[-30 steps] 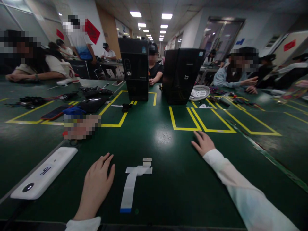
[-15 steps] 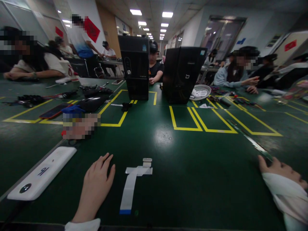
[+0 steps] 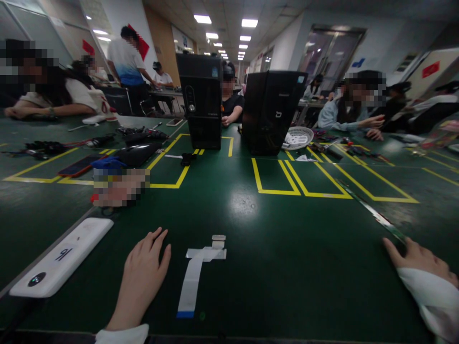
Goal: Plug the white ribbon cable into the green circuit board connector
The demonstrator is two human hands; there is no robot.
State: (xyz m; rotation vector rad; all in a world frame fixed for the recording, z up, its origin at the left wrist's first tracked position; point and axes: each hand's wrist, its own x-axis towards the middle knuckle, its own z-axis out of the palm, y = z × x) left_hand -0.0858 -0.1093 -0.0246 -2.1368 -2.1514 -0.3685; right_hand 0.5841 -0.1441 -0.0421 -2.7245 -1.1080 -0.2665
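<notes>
Inspected from the floor: the premises present as a shared electronics workroom, fitted out like an office. Grounds: a broad green bench is marked out with yellow tape; two black computer towers stand towards its far edge; dark cables lie heaped towards its far left corner; a flat ribbon cable lies close to the near edge. People sit along the far edge, and others occupy further tables beyond, several wearing dark headgear. Overhead, bright light panels run in rows along the ceiling.
</notes>
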